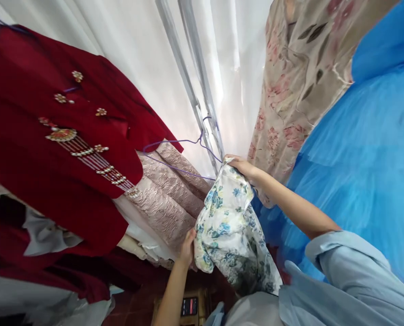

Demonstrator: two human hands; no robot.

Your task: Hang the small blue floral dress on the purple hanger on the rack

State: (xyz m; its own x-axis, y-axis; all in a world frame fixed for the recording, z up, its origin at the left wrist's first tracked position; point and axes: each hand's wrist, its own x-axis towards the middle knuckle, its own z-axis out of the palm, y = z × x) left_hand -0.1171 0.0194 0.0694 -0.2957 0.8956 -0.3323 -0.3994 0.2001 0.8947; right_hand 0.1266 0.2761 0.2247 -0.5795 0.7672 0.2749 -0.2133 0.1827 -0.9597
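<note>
Right in front of me the person holds a floral garment (229, 222), white with blue and yellow blooms, between two bare hands; the right hand (244, 168) pinches its top edge beside a purple hanger (199, 139), and the left hand (187, 249) is closed on its left edge, lower down. The hanger's right end runs into the cloth under the right hand, while its left end sticks out beyond the garment; whether its hook hangs on the grey metal strips (179, 52) behind, I can't tell. Low down, past the left forearm, a phone-like dark object (189, 306) lies on a wooden piece (202, 301) — box or stool, I can't say; at the lower left there is clear plastic (83, 312), its contents too murky to make out.

The open room is a wedge of white curtain (130, 59) above the hanger; a red jacket (69, 172) with beaded trim edges it on the left, a pink textured skirt (168, 199) sits close by the left hand, and on the right the forearm crosses before a beige flowered dress (286, 117) and a blue tulle one (365, 167) — tight quarters both sides.
</note>
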